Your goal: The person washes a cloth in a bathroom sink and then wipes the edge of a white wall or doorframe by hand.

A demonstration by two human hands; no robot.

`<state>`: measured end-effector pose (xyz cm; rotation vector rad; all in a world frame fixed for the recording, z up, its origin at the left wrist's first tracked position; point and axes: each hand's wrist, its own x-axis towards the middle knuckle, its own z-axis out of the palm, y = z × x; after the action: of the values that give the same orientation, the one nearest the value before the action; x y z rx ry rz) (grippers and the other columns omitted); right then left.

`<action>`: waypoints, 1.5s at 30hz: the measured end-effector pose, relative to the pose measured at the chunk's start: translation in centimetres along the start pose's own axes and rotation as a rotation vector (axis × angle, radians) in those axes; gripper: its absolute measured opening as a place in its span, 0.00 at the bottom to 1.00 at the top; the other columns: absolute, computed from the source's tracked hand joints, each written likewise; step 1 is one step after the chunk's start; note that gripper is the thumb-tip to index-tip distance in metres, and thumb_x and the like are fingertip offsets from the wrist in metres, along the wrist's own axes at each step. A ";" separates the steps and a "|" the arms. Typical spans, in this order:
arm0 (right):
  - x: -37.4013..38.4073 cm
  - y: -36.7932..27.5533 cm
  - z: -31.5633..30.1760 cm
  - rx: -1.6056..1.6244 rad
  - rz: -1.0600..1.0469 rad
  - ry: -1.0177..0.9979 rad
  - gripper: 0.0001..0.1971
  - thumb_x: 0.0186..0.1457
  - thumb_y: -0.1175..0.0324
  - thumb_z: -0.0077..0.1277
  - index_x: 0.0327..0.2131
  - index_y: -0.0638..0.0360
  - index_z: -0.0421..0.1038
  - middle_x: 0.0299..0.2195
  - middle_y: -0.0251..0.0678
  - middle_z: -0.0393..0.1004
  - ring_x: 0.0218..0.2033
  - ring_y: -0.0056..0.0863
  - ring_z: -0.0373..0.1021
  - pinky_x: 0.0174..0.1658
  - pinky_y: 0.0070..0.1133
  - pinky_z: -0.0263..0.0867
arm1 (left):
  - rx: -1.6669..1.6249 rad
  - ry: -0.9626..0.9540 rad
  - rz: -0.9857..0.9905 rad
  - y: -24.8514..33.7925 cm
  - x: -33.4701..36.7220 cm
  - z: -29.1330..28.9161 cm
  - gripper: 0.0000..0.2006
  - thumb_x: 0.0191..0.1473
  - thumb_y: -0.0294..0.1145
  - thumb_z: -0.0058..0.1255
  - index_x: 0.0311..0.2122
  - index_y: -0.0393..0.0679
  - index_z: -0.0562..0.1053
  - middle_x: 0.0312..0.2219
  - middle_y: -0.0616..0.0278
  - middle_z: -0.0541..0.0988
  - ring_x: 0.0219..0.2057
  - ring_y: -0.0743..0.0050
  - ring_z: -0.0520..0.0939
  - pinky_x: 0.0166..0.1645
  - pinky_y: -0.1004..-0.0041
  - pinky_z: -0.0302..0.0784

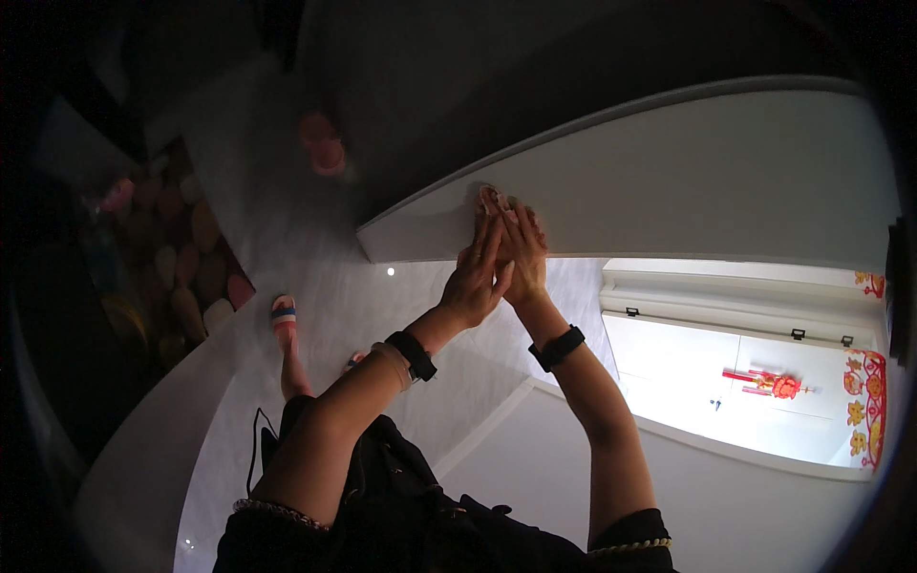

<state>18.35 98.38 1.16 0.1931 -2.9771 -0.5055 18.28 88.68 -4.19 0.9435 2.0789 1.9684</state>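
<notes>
Near the left end of the white ledge point(669, 191), close to its corner, I press both hands together against the flat face: my left hand point(475, 279) and right hand point(523, 253) overlap, fingers point(489, 239) spread flat, pinning a small pinkish patterned piece point(492, 200) under the fingertips. It looks seated on the surface already; I judge only pressing and smoothing remain, though my hands hide its lower edge.
</notes>
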 end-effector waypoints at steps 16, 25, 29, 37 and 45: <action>4.5 0.1 -15.9 -0.468 0.076 0.246 0.25 0.52 0.51 0.36 0.55 0.39 0.52 0.58 0.27 0.46 0.60 0.27 0.42 0.60 0.37 0.29 | -0.029 0.238 0.486 10.5 5.8 -5.4 0.32 0.54 0.45 0.36 0.58 0.41 0.42 0.58 0.48 0.38 0.59 0.45 0.39 0.59 0.56 0.40; 5.3 2.0 -18.3 -0.781 0.287 0.331 0.28 0.55 0.50 0.30 0.58 0.45 0.42 0.58 0.28 0.45 0.60 0.26 0.42 0.59 0.39 0.33 | 0.018 0.144 0.612 13.1 9.4 -6.8 0.30 0.53 0.47 0.37 0.58 0.49 0.48 0.59 0.58 0.40 0.60 0.59 0.41 0.61 0.57 0.37; 4.2 2.5 -18.4 -0.731 0.248 0.407 0.28 0.55 0.49 0.29 0.57 0.47 0.44 0.58 0.31 0.46 0.59 0.28 0.44 0.59 0.39 0.34 | 0.023 0.134 0.604 13.6 9.2 -6.0 0.30 0.53 0.48 0.37 0.58 0.50 0.48 0.59 0.59 0.40 0.60 0.59 0.43 0.60 0.57 0.40; 3.4 2.7 -15.6 -0.619 0.233 0.278 0.25 0.55 0.51 0.29 0.55 0.45 0.50 0.57 0.31 0.50 0.59 0.26 0.45 0.58 0.39 0.39 | -0.027 0.038 0.496 10.8 7.9 -3.7 0.32 0.52 0.50 0.37 0.59 0.52 0.44 0.59 0.58 0.39 0.60 0.60 0.44 0.58 0.59 0.51; 1.7 4.3 -9.8 -0.302 0.102 0.009 0.26 0.52 0.52 0.33 0.53 0.52 0.55 0.56 0.35 0.50 0.56 0.39 0.48 0.56 0.32 0.42 | 0.043 0.002 0.198 7.8 6.1 -2.8 0.33 0.49 0.43 0.46 0.57 0.45 0.48 0.57 0.53 0.46 0.56 0.54 0.53 0.56 0.62 0.55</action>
<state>17.49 98.99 11.90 0.0159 -2.8352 -0.9246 14.68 89.07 5.44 1.1995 2.1102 2.0217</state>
